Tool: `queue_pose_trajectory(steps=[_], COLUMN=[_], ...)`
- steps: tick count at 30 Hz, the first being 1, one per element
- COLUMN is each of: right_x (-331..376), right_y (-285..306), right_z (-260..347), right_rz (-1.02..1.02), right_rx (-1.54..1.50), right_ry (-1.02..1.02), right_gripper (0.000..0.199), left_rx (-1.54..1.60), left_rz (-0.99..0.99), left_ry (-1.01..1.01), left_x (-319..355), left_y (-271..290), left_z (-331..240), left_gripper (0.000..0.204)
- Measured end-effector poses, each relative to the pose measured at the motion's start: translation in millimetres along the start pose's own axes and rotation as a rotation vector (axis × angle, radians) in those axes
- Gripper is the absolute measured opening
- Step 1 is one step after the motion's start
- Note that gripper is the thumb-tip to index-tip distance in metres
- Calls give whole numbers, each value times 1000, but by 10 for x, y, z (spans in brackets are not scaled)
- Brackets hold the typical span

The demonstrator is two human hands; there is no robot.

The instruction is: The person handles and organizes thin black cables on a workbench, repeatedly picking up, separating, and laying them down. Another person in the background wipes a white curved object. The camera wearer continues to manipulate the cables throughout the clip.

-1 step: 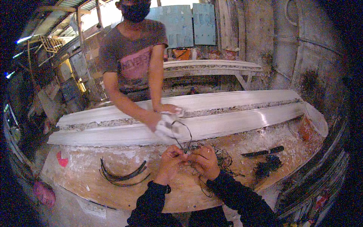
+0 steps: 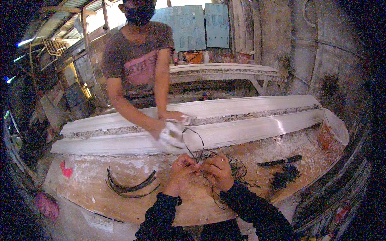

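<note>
Close together over the near part of the wooden worktable, my left hand and my right hand pinch a thin black cord between their fingertips. A loop of that cord stands up beyond my fingers. Beside and under my right hand lies a loose tangle of black cord. Further right rest a black-handled knife and a clump of dark scraps. Several curved black strips lie left of my left hand. The exact spot where my fingertips meet the cord is partly hidden.
Across the table a co-worker leans over long white panels, pressing a white cloth on them. A red scrap lies at the left. An orange-red piece is near the right end. Behind stands another bench.
The co-worker's hands and white cloth have shifted slightly left along the panel, and the body leans a little left too. My hands and the cord look almost the same.
</note>
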State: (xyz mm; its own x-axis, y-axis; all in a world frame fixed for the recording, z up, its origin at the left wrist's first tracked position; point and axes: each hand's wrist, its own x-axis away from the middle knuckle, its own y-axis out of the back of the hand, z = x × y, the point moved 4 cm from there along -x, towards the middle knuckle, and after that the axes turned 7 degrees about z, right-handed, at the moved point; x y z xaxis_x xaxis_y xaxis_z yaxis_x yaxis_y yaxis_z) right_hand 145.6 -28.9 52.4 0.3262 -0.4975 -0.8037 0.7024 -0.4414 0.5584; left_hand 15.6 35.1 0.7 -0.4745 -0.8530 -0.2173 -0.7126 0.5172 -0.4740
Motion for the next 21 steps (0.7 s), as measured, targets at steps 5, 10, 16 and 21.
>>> queue_pose_trajectory(steps=[5, 10, 16, 21], right_x=[-20, 67, -18, -21], right_y=[6, -156, -25, -40], right_z=[62, -105, -40, -66], right_rz=[46, 214, 107, 48], right_rx=[2, -787, -222, -211], right_ry=[111, -511, -79, -105], right_gripper=[18, 22, 26, 21], left_rx=[-81, -46, 22, 17], left_rz=[90, 112, 59, 55], left_ry=[131, 219, 219, 106], left_x=[-11, 27, 69, 42], left_y=[78, 72, -15, -74], left_z=[-16, -50, -124, -169], left_gripper=[27, 32, 35, 34])
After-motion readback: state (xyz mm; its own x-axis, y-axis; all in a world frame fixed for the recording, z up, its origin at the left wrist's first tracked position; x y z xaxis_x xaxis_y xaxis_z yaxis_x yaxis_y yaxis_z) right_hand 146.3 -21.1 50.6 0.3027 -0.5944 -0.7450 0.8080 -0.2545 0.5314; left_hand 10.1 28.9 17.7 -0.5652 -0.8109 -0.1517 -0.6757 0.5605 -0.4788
